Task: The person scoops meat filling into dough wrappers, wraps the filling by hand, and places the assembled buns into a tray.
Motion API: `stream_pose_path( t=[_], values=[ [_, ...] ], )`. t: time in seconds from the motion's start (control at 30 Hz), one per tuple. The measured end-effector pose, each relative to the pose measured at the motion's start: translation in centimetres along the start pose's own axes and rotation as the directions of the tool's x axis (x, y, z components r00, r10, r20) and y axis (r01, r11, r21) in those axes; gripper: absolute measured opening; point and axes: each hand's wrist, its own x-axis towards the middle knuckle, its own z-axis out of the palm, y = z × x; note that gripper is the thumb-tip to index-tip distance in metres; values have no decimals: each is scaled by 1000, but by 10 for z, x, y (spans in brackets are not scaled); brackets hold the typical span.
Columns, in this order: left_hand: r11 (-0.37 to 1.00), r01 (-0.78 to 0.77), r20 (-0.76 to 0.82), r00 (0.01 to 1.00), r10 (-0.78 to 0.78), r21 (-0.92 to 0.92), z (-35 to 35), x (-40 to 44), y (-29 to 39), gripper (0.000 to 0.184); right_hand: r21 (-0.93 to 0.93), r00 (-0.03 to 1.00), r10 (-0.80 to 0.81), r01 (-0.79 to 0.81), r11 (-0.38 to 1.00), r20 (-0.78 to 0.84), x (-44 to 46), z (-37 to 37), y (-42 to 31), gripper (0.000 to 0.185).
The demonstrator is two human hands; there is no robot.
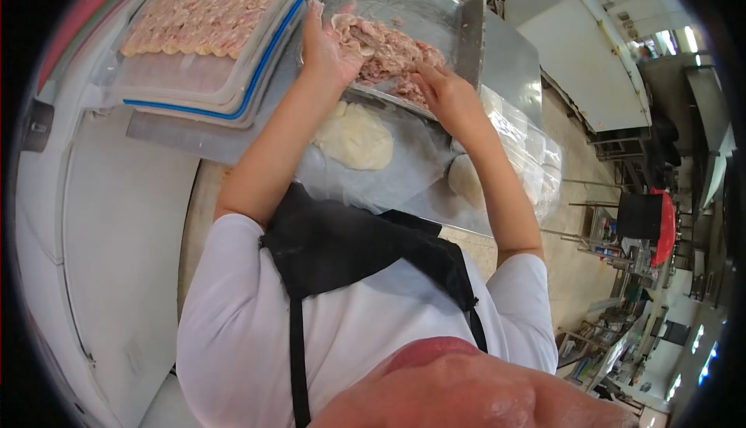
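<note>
My left hand is cupped around a thin, pale dough wrapper with pinkish filling against it, over the near left side of a metal tray. Ground meat is heaped in that tray. My right hand reaches over the tray's near edge, its fingers bent together at the meat. Whatever those fingers may hold is hidden. Just below the tray, a flat pile of round dough wrappers lies on a plastic sheet.
On the left stands a clear plastic container with a blue rim, with rows of filled dumplings in it. Plastic-wrapped packs and a pale round stack lie under my right forearm. A white chest stands beyond the table.
</note>
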Motion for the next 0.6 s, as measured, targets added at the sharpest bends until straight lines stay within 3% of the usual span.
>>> stream_pose_path(
  t=[0.07, 0.17, 0.2, 0.27, 0.3, 0.37, 0.4, 0.47, 0.5, 0.53, 0.6],
  values=[
    [1000, -8, -119, 993, 7, -7, 15, -18, 9, 72, -155, 989, -25, 48, 987, 145, 4, -6, 4, 18],
    [998, 41, 26, 999, -40, -56, 0, -8, 15, 70, -258, 991, 10, 25, 966, 131, 4, -46, -31, 25],
    [999, 6, 44, 999, -4, -37, 0, -4, 16, 70, -122, 993, -109, 102, 987, -52, 6, -29, -32, 24],
    [998, -56, 81, 995, 55, 8, 1, 5, 19, 69, -113, 992, -123, 120, 986, -18, 13, -1, -24, 23],
    [998, 23, 141, 990, -15, -57, -9, 12, 22, 66, -109, 992, -130, 130, 985, 7, 15, 5, -21, 23],
    [969, 164, 280, 954, -109, -184, -36, 27, 33, 60, 148, 981, -187, 194, 970, -56, 20, -8, -5, 25],
    [994, 87, 322, 945, -62, -64, -30, 19, 35, 57, 276, 974, -205, 224, 935, -94, 22, -13, 1, 26],
    [981, -84, 418, 908, 4, 174, -6, -11, 41, 55, 408, 999, 17, -34, 912, 44, 21, -23, -3, 28],
    [863, -284, 473, 879, 60, 418, -3, -17, 45, 55, 458, 984, 125, -170, 873, 126, 18, -30, -8, 28],
    [649, -461, 540, 837, 92, 605, -1, -21, 49, 57, 451, 962, 161, -247, 857, 222, 15, -37, -13, 28],
    [261, -689, 691, 716, 100, 677, 3, -25, 55, 58, 441, 928, 170, -312, 842, 332, 10, -49, -19, 27]
  ],
)
